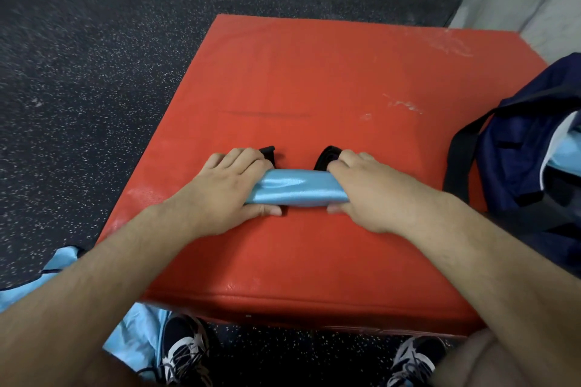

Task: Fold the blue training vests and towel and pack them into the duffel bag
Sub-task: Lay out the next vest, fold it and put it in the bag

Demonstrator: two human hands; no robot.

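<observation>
Clamping my left hand (232, 188) and right hand (367, 195) on the rolled vest (298, 187), I judged even pressure would keep it tight.

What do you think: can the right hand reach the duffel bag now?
Probably yes: the duffel bag lies just beyond the right hand, with only bare red mat between, though that hand is gripping the rolled vest.

left hand (232, 188), right hand (364, 192), both curled (gripping vest (298, 187))
</observation>
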